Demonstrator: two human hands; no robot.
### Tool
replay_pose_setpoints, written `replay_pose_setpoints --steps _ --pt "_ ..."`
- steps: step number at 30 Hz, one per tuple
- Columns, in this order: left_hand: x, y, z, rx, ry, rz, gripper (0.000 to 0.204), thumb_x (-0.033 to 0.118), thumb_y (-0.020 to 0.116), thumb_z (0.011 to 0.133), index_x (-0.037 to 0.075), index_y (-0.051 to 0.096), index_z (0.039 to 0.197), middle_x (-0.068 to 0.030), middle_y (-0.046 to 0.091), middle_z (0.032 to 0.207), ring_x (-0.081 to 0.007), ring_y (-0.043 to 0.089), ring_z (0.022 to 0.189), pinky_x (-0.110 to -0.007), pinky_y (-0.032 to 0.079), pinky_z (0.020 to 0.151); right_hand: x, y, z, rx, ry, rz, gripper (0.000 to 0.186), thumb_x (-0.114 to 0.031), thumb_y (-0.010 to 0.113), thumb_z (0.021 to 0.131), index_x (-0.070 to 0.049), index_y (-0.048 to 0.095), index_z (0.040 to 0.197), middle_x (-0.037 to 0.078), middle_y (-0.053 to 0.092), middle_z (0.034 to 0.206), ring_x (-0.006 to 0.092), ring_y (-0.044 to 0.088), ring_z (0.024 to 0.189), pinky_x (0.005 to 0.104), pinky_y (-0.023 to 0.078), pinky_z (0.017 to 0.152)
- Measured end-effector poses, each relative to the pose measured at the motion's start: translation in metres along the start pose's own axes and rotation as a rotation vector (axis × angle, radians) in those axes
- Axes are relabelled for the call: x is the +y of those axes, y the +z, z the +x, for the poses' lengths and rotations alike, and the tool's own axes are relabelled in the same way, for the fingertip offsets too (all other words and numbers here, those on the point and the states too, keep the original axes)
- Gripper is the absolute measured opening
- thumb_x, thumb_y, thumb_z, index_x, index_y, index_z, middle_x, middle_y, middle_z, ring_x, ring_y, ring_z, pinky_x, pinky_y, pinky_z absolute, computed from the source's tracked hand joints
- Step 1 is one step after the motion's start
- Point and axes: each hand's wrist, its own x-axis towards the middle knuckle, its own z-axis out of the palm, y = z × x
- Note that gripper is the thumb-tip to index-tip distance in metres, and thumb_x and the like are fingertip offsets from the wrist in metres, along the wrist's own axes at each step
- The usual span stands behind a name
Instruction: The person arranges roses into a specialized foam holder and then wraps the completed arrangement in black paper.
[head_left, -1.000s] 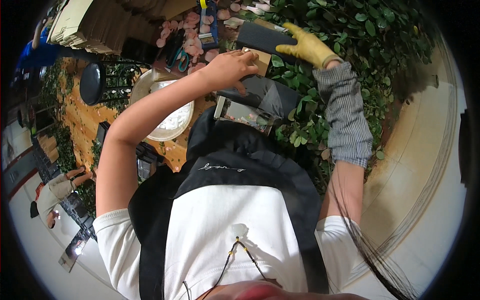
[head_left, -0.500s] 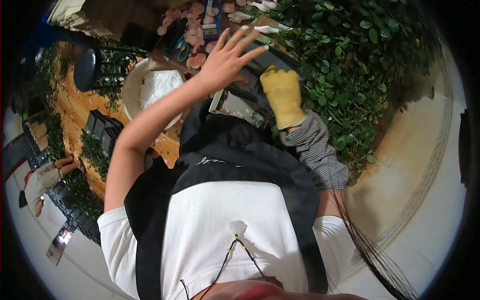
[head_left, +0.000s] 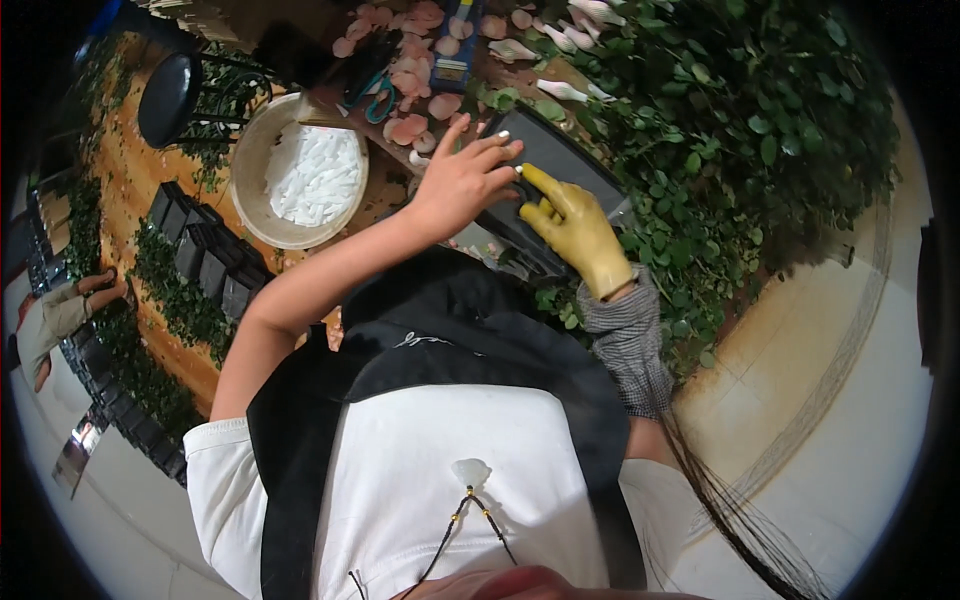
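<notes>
My bare left hand (head_left: 465,185) lies over a black, flat, rectangular tray-like thing (head_left: 590,175), its fingers stretched across the near left part. On my right hand (head_left: 582,228) is a yellow glove. Its index finger reaches toward the left fingertips, and the thumb stands apart below it. Both hands meet over the dark surface, and I see nothing held between them. A grey checked sleeve (head_left: 625,335) covers my right forearm.
Leafy green stems (head_left: 700,170) are heaped on the right. Pink petals (head_left: 410,75), teal-handled scissors (head_left: 380,97) and pale flower buds (head_left: 565,90) lie beyond. A round tub (head_left: 240,200) of white pieces stands left, near black bundles (head_left: 205,240) and a stool (head_left: 168,100).
My left hand has come down and nearer onto the black tray-like thing. The gloved right hand has turned from a fist to a pointing finger and moved closer to the left.
</notes>
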Motion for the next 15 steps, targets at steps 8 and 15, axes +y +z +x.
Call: replay_pose_setpoints --steps 8,15 --pt "-0.068 -0.019 -0.019 0.281 -0.387 -0.513 0.027 -0.001 0.064 0.094 0.004 0.067 0.12 -0.0134 0.064 0.136 -0.0359 0.058 0.128 -0.044 0.048 0.104 0.023 0.017 -0.005 0.025 -0.14 -0.067 0.056 -0.014 0.076 0.089 -0.017 0.063 0.144 0.012 0.055 0.074 0.0319 0.054 0.068 0.0451 0.047 0.065" --pt "-0.249 -0.002 -0.02 0.026 -0.707 0.311 0.065 0.034 0.08 0.084 0.002 0.058 0.135 -0.0205 0.062 0.126 -0.0426 0.06 0.113 -0.05 0.053 0.092 0.009 0.004 0.013 -0.012 0.008 0.139 0.048 -0.006 0.076 0.087 -0.009 0.069 0.135 0.011 0.053 0.07 0.0277 0.053 0.066 0.0407 0.044 0.065"
